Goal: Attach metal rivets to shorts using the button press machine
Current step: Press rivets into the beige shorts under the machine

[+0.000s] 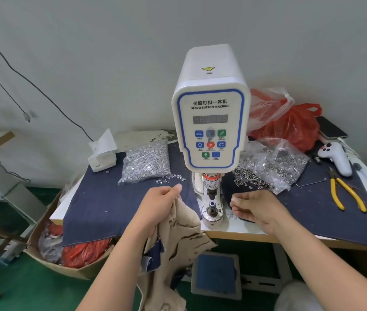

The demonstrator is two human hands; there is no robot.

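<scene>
Far left of our hands we see a white tissue box (103,156) and, just beyond the left hand, a clear bag of silver rivets (146,161) on the blue denim cloth (92,203) covering the table. Our left hand (159,204) grips the beige shorts (175,239), fingers curled round a bunch of fabric that hangs off the table edge below the wrist; between both hands stands the white button press machine (210,122), its die (211,208) bare. Our right hand (256,209) sits just right of the die, fingers curled with tips pinched together, we cannot tell on what; beyond it a bag of ring parts (272,167), further right yellow pliers (346,195).
</scene>
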